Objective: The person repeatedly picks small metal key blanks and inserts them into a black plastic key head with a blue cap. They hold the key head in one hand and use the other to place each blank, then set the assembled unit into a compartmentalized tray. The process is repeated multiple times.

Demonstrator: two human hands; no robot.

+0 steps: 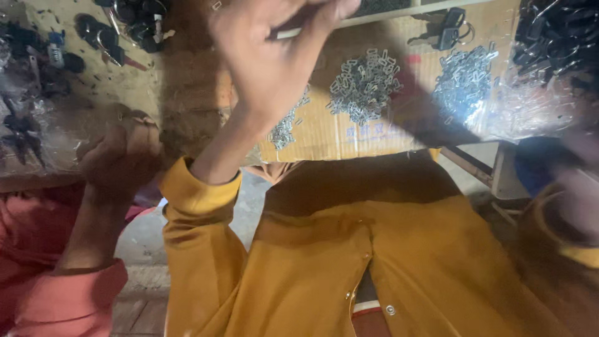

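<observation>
While the left hand hovers with fingers loosely spread, 1 pile of metal clips lies nearest, at 3 o'clock.

Shiny metal clips heaped on matt brown cardboard; glossy clear plastic bag; soft mustard cloth shirt.

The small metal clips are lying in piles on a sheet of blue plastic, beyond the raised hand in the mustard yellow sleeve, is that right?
Not quite. The small metal clips lie in piles on brown cardboard, not blue plastic. The rest holds: they sit beyond the raised left hand in the mustard yellow sleeve, as the head view shows.
</observation>
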